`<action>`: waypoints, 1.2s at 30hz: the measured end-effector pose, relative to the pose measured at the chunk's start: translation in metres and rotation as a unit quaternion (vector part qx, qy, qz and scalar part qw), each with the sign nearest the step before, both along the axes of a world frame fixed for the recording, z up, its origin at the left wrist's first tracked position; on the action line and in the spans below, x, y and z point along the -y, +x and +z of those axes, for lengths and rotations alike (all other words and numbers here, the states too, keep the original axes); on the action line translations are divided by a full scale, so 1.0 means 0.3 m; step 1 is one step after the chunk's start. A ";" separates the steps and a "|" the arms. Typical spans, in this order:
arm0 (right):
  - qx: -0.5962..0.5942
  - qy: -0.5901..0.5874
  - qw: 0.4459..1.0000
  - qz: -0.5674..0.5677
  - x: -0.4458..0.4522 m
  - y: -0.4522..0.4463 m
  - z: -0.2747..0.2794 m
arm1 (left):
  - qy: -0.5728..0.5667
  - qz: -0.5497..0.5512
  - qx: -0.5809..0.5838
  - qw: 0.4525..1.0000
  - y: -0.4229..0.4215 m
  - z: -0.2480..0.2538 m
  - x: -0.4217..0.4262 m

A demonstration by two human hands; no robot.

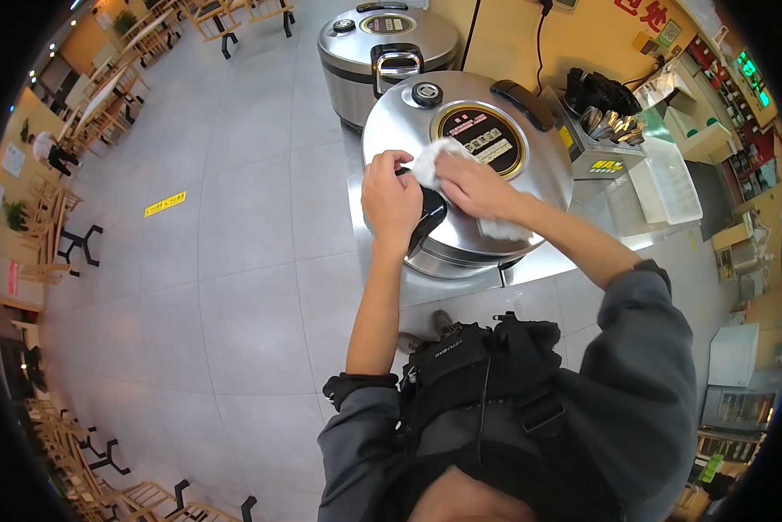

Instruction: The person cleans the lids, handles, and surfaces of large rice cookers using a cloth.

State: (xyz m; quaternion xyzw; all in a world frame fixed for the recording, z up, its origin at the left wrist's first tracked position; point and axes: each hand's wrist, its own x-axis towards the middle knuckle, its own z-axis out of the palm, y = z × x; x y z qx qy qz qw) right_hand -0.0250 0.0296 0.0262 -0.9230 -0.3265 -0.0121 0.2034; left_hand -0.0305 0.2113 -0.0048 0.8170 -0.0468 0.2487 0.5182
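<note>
A large silver rice cooker [543, 165] stands in front of me with its lid down. My right hand [476, 184] presses a white cloth [439, 159] onto the lid, beside the round black-and-gold label [494, 143]. Part of the cloth hangs out below the wrist. At the lid's near left, my left hand [393, 202] is curled over the black handle [429, 213]; its fingertips are bent close to the cloth. A round steam vent [427, 94] sits on the lid beyond both hands.
Behind stands a second silver cooker [339, 83]. To the right, a steel holder [604, 157] carries several spoons [613, 126], next to a white plastic basket [665, 183]. All rest on a steel counter [607, 213]. Wooden chairs and tables line the left; a person [52, 152] is far off there.
</note>
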 end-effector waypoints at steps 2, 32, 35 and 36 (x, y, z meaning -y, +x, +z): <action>0.043 0.015 0.999 0.019 0.077 -0.048 -0.044 | 0.012 0.003 0.000 1.000 -0.004 -0.005 -0.002; 0.140 -0.003 0.983 -0.119 0.502 -0.108 -0.077 | -0.017 0.016 -0.069 0.997 -0.011 0.003 0.002; 0.142 0.087 0.984 -0.058 0.448 -0.296 -0.123 | -0.014 0.018 -0.055 0.998 -0.003 -0.013 -0.009; 0.124 0.103 0.986 -0.033 0.419 -0.334 -0.119 | -0.004 0.009 -0.064 0.998 -0.001 -0.007 -0.011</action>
